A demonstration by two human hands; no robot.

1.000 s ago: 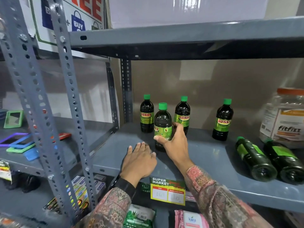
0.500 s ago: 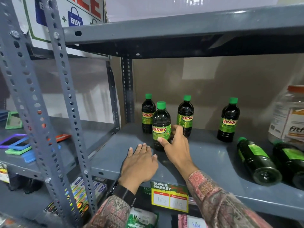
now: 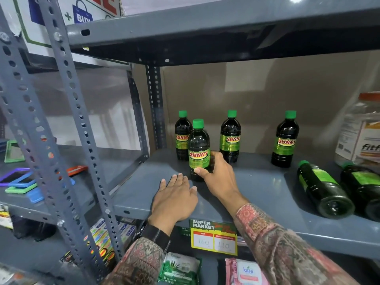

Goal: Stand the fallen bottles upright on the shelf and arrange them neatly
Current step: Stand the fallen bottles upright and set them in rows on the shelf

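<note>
Gripping the upright front bottle (image 3: pixel 199 150), right hand (image 3: pixel 221 177) fingers clamped; left hand (image 3: pixel 174 199) flat.

Right hand (image 3: pixel 221 179) grips an upright front bottle (image 3: pixel 199 150); left hand (image 3: pixel 174 199) lies flat on the shelf (image 3: pixel 257 188).

The grey metal shelf (image 3: pixel 257 182) carries six dark bottles with green caps. Three of them stand upright in a row near the back: one at the left (image 3: pixel 181 136), one in the middle (image 3: pixel 230 136) and one further right (image 3: pixel 285 139). A fourth bottle (image 3: pixel 199 149) stands in front of the left one, and the right hand (image 3: pixel 218 177) is closed around its lower part. The left hand (image 3: pixel 174 199) lies flat on the shelf just beside it. Two bottles lie on their sides at the right, one (image 3: pixel 323 189) next to the other (image 3: pixel 364 186), bottoms toward the front edge. A large clear jar (image 3: pixel 362 132) stands behind them.
</note>
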